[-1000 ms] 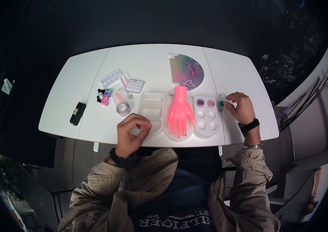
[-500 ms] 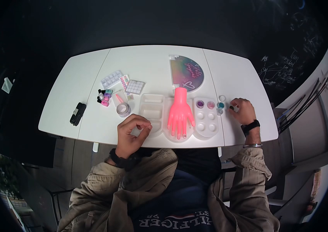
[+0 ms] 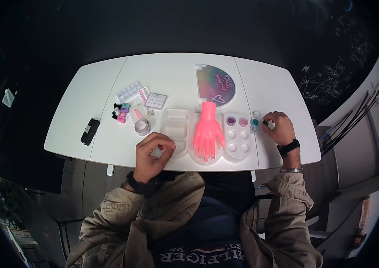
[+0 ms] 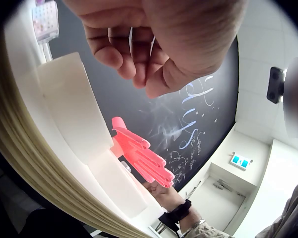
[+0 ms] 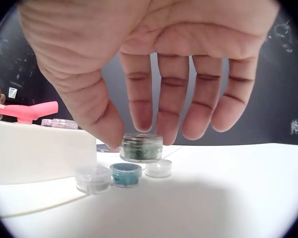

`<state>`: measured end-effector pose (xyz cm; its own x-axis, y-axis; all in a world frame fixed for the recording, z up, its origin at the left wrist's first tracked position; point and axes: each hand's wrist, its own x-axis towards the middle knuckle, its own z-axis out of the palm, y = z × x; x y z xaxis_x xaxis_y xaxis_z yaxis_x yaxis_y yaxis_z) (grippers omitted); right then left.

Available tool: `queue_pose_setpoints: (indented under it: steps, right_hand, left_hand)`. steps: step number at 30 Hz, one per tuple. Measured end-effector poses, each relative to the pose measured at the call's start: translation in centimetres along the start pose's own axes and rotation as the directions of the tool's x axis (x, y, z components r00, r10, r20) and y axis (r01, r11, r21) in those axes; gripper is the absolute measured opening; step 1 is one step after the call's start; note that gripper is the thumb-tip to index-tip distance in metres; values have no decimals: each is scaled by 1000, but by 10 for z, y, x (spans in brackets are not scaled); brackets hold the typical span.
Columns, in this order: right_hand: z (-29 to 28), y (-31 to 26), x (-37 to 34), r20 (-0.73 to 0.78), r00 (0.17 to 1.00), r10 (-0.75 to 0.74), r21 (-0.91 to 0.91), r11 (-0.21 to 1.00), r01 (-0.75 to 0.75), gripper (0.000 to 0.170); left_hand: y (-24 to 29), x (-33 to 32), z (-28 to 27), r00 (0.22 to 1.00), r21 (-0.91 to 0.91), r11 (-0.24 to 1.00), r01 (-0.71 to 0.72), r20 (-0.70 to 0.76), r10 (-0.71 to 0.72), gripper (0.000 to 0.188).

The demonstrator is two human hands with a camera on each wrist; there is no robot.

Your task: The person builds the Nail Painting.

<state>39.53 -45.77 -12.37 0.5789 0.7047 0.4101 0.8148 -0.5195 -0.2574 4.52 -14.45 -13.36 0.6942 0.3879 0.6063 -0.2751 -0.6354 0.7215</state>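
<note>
My right hand pinches a clear round jar of dark green contents between thumb and fingers, just above the white table. Close beside it stand a teal jar and two pale jars. In the head view the left hand is at the table's front edge, by a white compartment tray; its fingers hang loosely curled, the thumb tip near the index finger, with nothing visible in them. A pink model hand lies between the hands.
The round-welled tray holds a purple jar and a pink jar. Behind the model hand lies a colourful half-round panel. To the left are small bottles, a clear tub, a gridded box and a black case.
My right hand has lifted the dark green jar away to the right of the other jars, then come slightly back left with it. The left hand has stayed in place.
</note>
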Motion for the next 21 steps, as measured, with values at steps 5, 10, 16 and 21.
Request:
queue_pose_setpoints:
  steps: [5, 10, 16, 21]
  right_hand:
    - [-13, -26, 4, -29, 997, -73, 26, 997, 73, 18]
    - [-21, -50, 3, -26, 990, -142, 34, 989, 143, 19]
    - [-26, -75, 3, -17, 973, -228, 47, 972, 229, 19]
    - [-22, -92, 3, -32, 952, -305, 119, 944, 306, 18]
  left_hand:
    - [1, 0, 0, 1000, -6, 1000, 4, -2, -4, 13]
    - [2, 0, 0, 1000, -5, 1000, 4, -5, -4, 13]
    - [2, 0, 0, 1000, 3, 1000, -2, -5, 2, 13]
    - [4, 1, 0, 1000, 4, 1000, -4, -5, 4, 13]
